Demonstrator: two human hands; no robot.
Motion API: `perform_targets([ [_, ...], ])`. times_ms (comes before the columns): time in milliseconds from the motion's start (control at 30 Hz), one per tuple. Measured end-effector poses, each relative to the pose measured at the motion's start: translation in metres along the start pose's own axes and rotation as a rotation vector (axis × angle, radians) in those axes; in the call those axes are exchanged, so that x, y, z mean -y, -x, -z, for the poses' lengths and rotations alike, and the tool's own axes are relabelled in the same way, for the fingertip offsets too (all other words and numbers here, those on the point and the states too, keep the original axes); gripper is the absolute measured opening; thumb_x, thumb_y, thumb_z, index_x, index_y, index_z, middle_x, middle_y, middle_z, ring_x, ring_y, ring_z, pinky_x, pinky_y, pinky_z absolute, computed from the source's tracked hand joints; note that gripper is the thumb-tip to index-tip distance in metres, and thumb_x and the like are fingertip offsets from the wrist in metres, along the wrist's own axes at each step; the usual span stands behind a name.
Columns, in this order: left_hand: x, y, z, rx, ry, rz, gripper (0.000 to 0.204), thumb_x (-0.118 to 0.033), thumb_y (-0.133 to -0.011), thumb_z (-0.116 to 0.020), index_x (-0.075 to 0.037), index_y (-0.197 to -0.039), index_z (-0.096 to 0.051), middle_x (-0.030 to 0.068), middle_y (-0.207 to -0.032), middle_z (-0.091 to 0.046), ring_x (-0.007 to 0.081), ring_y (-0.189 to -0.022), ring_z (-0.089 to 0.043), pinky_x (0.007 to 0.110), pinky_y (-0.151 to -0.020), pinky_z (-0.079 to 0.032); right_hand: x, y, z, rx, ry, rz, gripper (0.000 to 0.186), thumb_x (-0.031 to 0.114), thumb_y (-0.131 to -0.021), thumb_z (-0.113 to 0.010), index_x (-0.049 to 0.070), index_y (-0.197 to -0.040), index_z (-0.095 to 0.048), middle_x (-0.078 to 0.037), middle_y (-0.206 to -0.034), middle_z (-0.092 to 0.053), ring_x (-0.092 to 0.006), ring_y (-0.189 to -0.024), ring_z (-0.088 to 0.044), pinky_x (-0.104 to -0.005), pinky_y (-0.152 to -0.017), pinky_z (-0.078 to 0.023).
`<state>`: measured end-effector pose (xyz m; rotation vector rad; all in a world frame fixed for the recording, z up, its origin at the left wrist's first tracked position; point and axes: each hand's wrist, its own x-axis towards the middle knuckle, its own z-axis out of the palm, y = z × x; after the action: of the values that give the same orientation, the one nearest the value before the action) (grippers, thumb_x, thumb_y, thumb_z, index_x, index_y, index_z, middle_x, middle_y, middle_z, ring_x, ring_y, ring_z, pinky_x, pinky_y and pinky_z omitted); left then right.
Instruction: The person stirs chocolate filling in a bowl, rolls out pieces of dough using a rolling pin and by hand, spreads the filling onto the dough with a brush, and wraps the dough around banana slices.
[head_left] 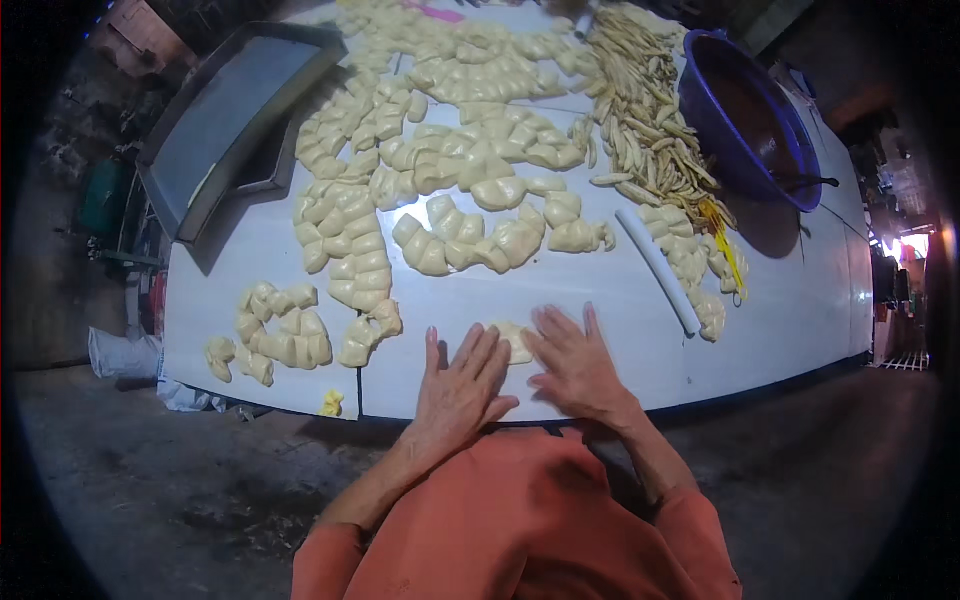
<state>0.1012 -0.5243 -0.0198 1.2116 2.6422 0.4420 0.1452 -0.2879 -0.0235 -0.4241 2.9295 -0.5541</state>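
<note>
Both of my hands lie on the white table [440, 305] near its front edge, on either side of a small flat piece of pale dough [514, 346]. My left hand [463, 385] is open, its fingertips at the dough's left side. My right hand [577, 365] has its fingers spread over the dough's right side. Beyond them sit many plump, glossy dough pieces [470, 240], bunched in rows and clusters. A white rolling pin [655, 270] lies to the right, beside more dough and a yellow tool [728, 255] whose kind I cannot make out.
At the back left are stacked metal trays [158, 150]. At the back right stand a heap of long, thin dough strips [645, 120] and a large purple basin [700, 100] holding brown contents with a dark handle poking out. White sacks [122, 352] rest on the floor at the left.
</note>
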Motion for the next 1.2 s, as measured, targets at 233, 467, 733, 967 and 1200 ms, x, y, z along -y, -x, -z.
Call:
perform_targets([
  [233,-0.012,0.008,-0.021,-0.058,0.092,0.01,0.077,-0.052,-0.089,-0.067,-0.008,-0.149,-0.046,0.0159,-0.159,-0.04,0.0323,-0.148,-0.036,0.077,-0.111,-0.019,-0.113,0.026,0.02,-0.585,0.337,-0.661,0.047,0.017,-0.09,-0.07,0.004,-0.133,-0.059,-0.016,-0.12,-0.063,-0.0337,-0.113,-0.057,-0.0499,-0.101,-0.039],
  [467,-0.011,0.017,-0.018,-0.002,0.038,0.055,0.075,-0.053,-0.093,-0.063,-0.01,-0.151,-0.044,0.0164,-0.158,-0.039,0.0333,-0.148,-0.035,0.076,-0.112,-0.018,-0.113,0.019,0.032,-0.574,0.182,-0.671,0.036,0.018,-0.082,-0.071,0.001,-0.113,-0.066,-0.017,-0.104,-0.066,-0.0367,-0.097,-0.061,-0.0486,-0.095,-0.042],
  [733,0.004,0.033,-0.017,-0.24,0.093,0.217,0.088,-0.049,-0.087,-0.073,-0.001,-0.153,-0.037,0.0288,-0.157,-0.034,0.046,-0.146,-0.033,0.077,-0.113,-0.013,-0.078,0.014,0.047,-0.678,-0.172,-0.527,0.035,0.002,-0.079,-0.067,-0.003,-0.114,-0.065,-0.021,-0.101,-0.068,-0.0382,-0.09,-0.067,-0.0437,-0.081,-0.053],
  [967,-0.001,0.022,-0.024,-0.588,0.065,0.162,0.082,-0.044,-0.091,-0.07,-0.004,-0.155,-0.037,0.0257,-0.162,-0.029,0.0431,-0.15,-0.028,0.076,-0.114,-0.01,-0.011,-0.015,0.004,-0.077,-0.137,0.129,0.057,0.029,-0.083,-0.077,0.013,-0.136,-0.062,-0.008,-0.13,-0.062,-0.0282,-0.113,-0.061,-0.0452,-0.095,-0.045],
  [1200,0.022,-0.037,-0.012,-0.198,-0.008,0.44,0.067,-0.04,-0.098,-0.058,-0.001,-0.151,-0.044,0.0233,-0.156,-0.042,0.0404,-0.147,-0.035,0.072,-0.116,-0.004,-0.008,-0.052,-0.009,-0.113,0.225,-0.206,0.065,0.044,-0.088,-0.072,0.022,-0.147,-0.054,-0.018,-0.158,-0.037,-0.0418,-0.147,-0.029,-0.0716,-0.112,-0.022],
])
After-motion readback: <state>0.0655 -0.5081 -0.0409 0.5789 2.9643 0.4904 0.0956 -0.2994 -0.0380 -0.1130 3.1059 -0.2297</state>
